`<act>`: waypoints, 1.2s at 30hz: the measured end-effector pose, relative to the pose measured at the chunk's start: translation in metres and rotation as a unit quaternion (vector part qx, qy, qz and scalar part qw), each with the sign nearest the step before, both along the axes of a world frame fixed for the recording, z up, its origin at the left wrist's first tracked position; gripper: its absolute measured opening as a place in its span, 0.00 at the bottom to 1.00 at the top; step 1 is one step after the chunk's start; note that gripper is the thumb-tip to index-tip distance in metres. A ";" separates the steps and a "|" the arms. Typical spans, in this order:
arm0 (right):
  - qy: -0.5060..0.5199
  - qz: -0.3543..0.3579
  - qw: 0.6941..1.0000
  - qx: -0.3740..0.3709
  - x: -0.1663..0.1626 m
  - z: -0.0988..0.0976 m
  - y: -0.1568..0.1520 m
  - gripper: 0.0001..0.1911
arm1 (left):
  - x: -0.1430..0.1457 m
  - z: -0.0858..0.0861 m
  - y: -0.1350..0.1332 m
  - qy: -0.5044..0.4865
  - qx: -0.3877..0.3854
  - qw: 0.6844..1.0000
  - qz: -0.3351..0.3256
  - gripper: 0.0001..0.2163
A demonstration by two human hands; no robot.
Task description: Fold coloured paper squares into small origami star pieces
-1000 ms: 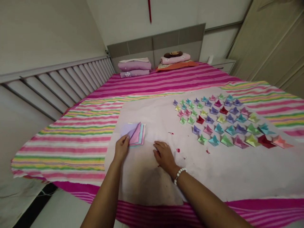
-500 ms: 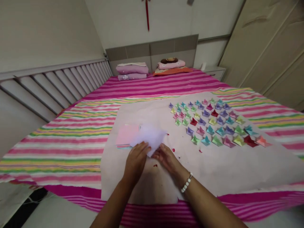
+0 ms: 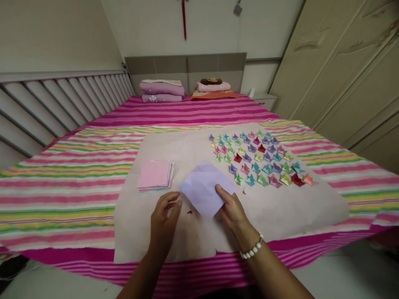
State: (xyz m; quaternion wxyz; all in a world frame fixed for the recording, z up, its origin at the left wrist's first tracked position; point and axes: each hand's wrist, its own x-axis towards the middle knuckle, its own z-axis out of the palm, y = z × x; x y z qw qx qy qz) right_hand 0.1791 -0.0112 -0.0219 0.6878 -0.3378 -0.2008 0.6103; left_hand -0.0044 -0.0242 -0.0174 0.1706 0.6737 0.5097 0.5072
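A square lavender sheet of paper (image 3: 202, 187), turned corner-down, is pinched at its right side by my right hand (image 3: 232, 207), thumb on top. My left hand (image 3: 165, 214) hovers just left of the sheet, apart from it, with curled fingers and a gap between thumb and forefinger. Beyond that hand lies a stack of square coloured paper (image 3: 154, 174) with a pink sheet on top. To the right stand rows of small folded paper boats (image 3: 258, 157) in many colours.
A large pale paper sheet (image 3: 131, 228) covers part of the striped bed (image 3: 77, 187). Tiny red scraps (image 3: 189, 212) lie on it. Folded bedding (image 3: 162, 89) sits by the headboard (image 3: 215, 64). A rail (image 3: 93, 95) runs along the left, a wardrobe (image 3: 336, 70) at right.
The lavender sheet has moved off the stack's edge to the right and now lies flatter in my right hand. My left hand has let go of it and moved left. The view has shifted.
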 end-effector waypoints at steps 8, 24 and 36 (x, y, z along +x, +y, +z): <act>-0.052 0.068 0.996 0.013 -0.013 0.006 -0.014 0.13 | 0.032 -0.006 -0.003 0.000 -0.049 0.996 -0.068 0.34; -0.183 0.053 0.981 0.028 0.000 0.013 -0.014 0.28 | 0.036 0.017 -0.009 -0.414 -0.336 0.834 -0.139 0.19; -0.177 0.153 0.971 0.052 0.003 0.021 -0.025 0.15 | 0.029 0.032 -0.001 -0.311 -0.362 0.865 -0.157 0.14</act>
